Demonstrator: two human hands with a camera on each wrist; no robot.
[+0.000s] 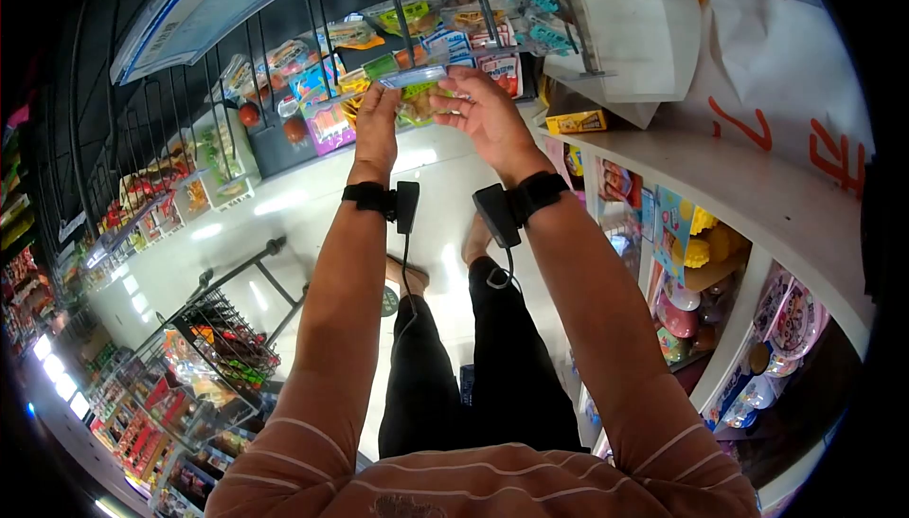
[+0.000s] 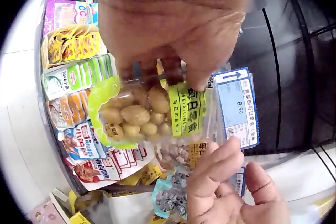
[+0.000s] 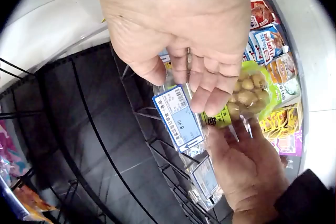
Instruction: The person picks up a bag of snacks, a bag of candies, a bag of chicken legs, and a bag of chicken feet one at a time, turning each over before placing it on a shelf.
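A clear snack bag (image 2: 134, 116) with lime-green trim holds round, yellowish-brown pieces. It hangs at the front of a rack, beside a price tag (image 2: 237, 108) reading 8.90. My left hand (image 1: 379, 130) is at the bag's edge; in the left wrist view its fingers bend over the bag's side and grip it. My right hand (image 1: 488, 122) hovers at the opposite side of the tag, fingers loosely bent, thumb apart. In the right wrist view its fingertips (image 3: 202, 100) lie right by the tag's edge. Part of the bag is hidden behind the right fingers.
Black wire hooks (image 3: 157, 145) and more snack packets (image 2: 79, 45) line the rack. On the right stands a white shelf (image 1: 757, 177) with toys beneath. A shopping cart (image 1: 222, 338) is on the floor at left.
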